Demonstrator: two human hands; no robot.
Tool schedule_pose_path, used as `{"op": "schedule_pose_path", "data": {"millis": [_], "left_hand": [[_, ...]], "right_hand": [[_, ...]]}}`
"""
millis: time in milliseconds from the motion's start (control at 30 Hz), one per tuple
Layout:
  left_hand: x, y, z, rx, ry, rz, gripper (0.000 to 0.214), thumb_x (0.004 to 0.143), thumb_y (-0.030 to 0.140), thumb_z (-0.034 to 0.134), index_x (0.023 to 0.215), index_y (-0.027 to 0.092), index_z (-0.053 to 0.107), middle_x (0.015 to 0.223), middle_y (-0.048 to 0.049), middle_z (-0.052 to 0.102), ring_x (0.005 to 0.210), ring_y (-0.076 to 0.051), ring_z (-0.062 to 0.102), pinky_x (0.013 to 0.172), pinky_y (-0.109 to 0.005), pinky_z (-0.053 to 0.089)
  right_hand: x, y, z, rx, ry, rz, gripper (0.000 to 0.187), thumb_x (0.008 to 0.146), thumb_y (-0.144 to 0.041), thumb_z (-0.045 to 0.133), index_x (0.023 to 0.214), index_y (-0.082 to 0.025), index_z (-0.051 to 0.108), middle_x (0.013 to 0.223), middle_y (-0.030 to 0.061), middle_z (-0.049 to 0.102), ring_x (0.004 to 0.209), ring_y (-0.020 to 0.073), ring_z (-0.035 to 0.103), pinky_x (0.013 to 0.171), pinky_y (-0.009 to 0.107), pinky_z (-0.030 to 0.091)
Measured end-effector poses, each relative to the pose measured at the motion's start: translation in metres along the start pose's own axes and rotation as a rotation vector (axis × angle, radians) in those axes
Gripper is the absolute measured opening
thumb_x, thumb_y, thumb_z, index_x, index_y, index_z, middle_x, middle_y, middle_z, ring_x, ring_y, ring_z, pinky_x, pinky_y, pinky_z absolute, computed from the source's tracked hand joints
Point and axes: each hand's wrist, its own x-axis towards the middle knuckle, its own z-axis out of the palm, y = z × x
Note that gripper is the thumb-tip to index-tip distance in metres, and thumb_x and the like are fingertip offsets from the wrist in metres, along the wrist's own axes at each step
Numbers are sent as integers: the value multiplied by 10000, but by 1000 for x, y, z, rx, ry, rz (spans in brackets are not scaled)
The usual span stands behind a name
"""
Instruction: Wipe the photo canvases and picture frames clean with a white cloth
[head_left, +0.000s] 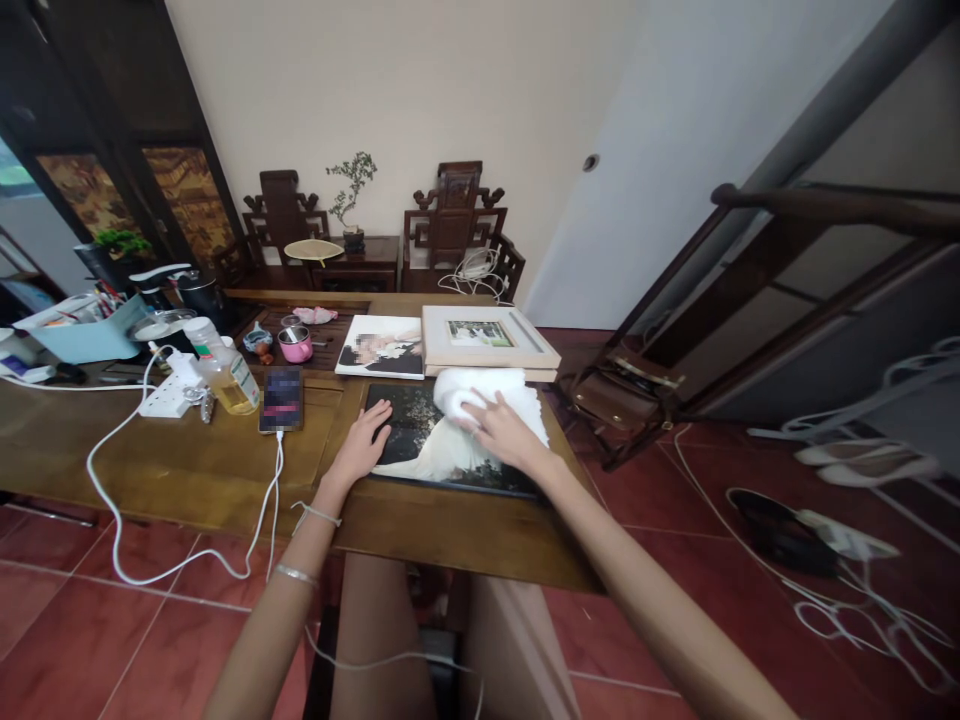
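A dark photo panel (405, 425) with a pale wedding dress pictured on it lies flat near the table's front edge. My left hand (362, 443) rests on its left edge, fingers stretched out and nothing held. On the panel's right part lies a white towel (480, 385), bunched at the left and spread towards the right. My right hand (504, 432) presses down on this towel and grips it, its fingertips partly sunk in the folds. The towel hides the panel's upper right part.
Behind the panel are a white photo print (381, 347) and stacked framed pictures (491, 340). To the left are a charging phone (281, 400), an oil-coloured bottle (229, 375), a power strip (172, 388) and a pink cup (295, 344). A white cable (112, 510) hangs off the front edge.
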Motion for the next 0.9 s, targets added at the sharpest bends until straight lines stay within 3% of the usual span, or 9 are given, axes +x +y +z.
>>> {"op": "schedule_pose_path", "data": {"millis": [133,233,300,467,567,667,767,900], "left_hand": [[0,1,1,-3,10,-8,388,907,244,403,1266,176,535,1394,-101,469,1336,-196,375,1137,-464,208],[-1,2,1,0,7,-11,386,906,240,404,1262,172,538,1394,-98,469,1336,-197,374,1137,-465,206],[-1,2,1,3,4,-8,388,907,237,402,1264,167,536,1396,-100,467,1339,-196,369,1139,-464,201],[-1,0,1,-7,5,12,397,906,230,399,1281,181,520,1399,-97,463,1338,-189,372,1139,-465,199],[-1,-1,1,-9,7,11,398,902,223,404,1279,182,522,1396,-100,466,1334,-190,377,1137,-467,205],[-1,-1,1,-6,2,6,399,900,220,405,1277,170,525,1395,-108,465,1336,-196,373,1137,-470,204],[-1,0,1,-2,3,2,397,902,226,404,1278,183,525,1395,-100,467,1337,-194,372,1136,-471,206],[-1,1,2,5,11,-3,397,907,233,396,1283,201,520,1399,-82,466,1339,-185,368,1139,-462,206]], "right_hand": [[-43,-48,0,60,-64,-133,310,937,-214,337,1066,-156,613,1187,127,615,1355,311,276,1083,589,181],[-74,-78,-6,122,-77,-221,259,901,-189,399,990,-181,642,1194,117,613,1363,283,266,1109,563,158],[-81,-84,-10,141,-81,-240,251,899,-198,409,979,-193,647,1200,112,612,1350,270,298,1108,536,191],[-46,-51,-12,83,-57,-147,317,953,-297,339,1052,-185,618,1149,111,638,1215,274,483,1036,450,325],[-7,-19,-8,10,-32,-57,347,962,-334,320,1077,-166,601,1017,107,684,1024,267,606,1010,432,332],[22,-2,-3,-30,-7,0,350,964,-342,317,1041,-156,603,955,101,696,957,263,621,991,429,332],[27,-6,2,-31,12,-4,342,963,-332,319,1015,-156,607,1084,122,663,1085,281,564,1005,462,307],[-9,-44,5,36,-3,-140,301,952,-290,348,1051,-176,608,1188,112,620,1301,283,377,1081,523,206]]}}
